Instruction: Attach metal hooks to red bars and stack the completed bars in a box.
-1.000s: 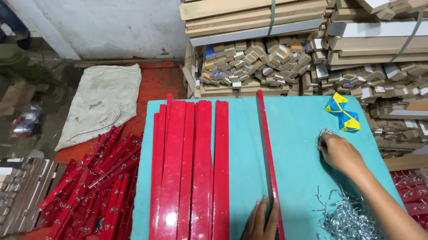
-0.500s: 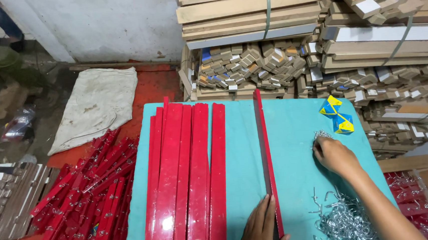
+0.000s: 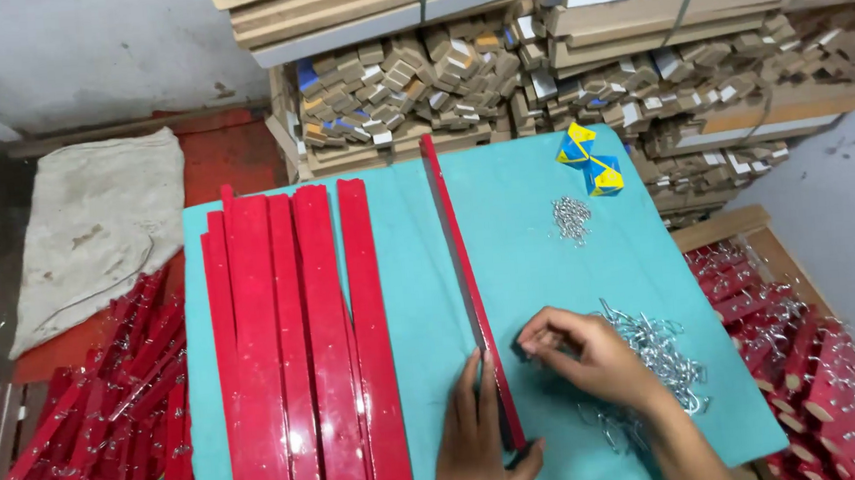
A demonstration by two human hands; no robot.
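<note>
Basically, a teal table (image 3: 569, 260) is serving as the work surface w/ everything laid within arm's reach; behind it, stacks of bundled wooden slats (image 3: 556, 71) are sitting against the wall. On the table's left half a batch of red strips (image 3: 300, 349) is lying side by side, lengthwise, kept apart from the one being handled; that single red strip (image 3: 465, 277) is standing on edge near the middle, running away from the person. Left hand (image 3: 477, 447) is lying flat, fingers together, pressing against the strip's near end, prob. to steady it; right hand (image 3: 591, 354) is pinching something small at the strip's side, fingers closed, item too small to tell. Pile of metal hooks (image 3: 656, 354) is sitting just beside the right hand for quick picking; a smaller heap (image 3: 571, 217) and a blue-yellow packet (image 3: 589, 158) are lying farther back.
</note>
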